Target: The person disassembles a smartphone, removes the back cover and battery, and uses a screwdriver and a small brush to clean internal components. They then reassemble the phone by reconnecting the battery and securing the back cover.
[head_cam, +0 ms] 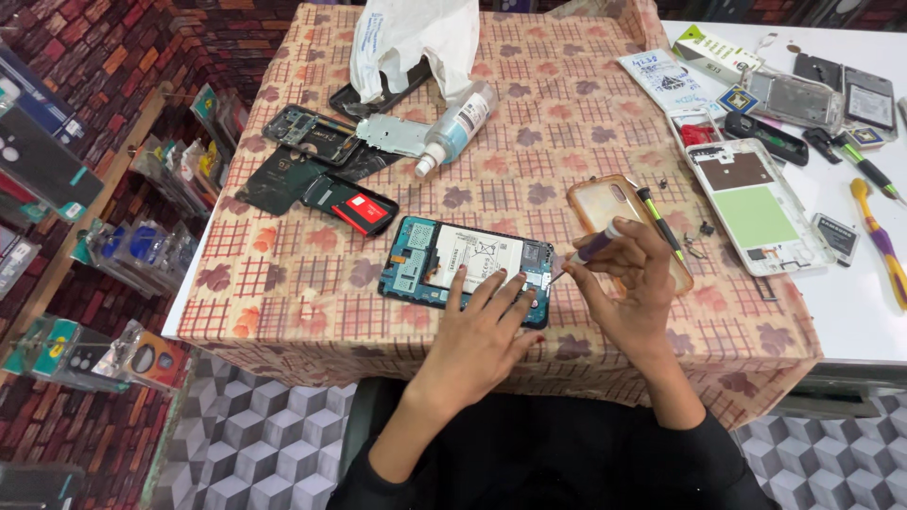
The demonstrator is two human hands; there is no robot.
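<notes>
Under the left hand (482, 326), near the front edge of the patterned tablecloth (312, 302), lies an opened phone (468, 269) with a blue frame, its back cover off and its pale battery and circuit parts showing. The left hand rests flat on the phone's near right part, fingers spread and pressing down, clasping nothing. Just right of it, the right hand (628, 283) pinches a purple-handled screwdriver (588, 251) between thumb and fingers, closed around the handle, with the tip pointing left at the phone's right end.

Behind the right hand and partly hidden by it lies an orange-tinted clear phone case (609, 203), with a black and green screwdriver (659, 219) lying on it. Farther right, on the white table (850, 312), sits a white phone frame (756, 203) with a green panel, and beyond it a yellow and purple tool (879, 236).

Left of the left hand and farther back lies a black part with a red label (359, 208), then dark phone covers (307, 132). Behind the opened phone a clear bottle (458, 127) lies on its side, with a white plastic bag (411, 38) at the far edge.
</notes>
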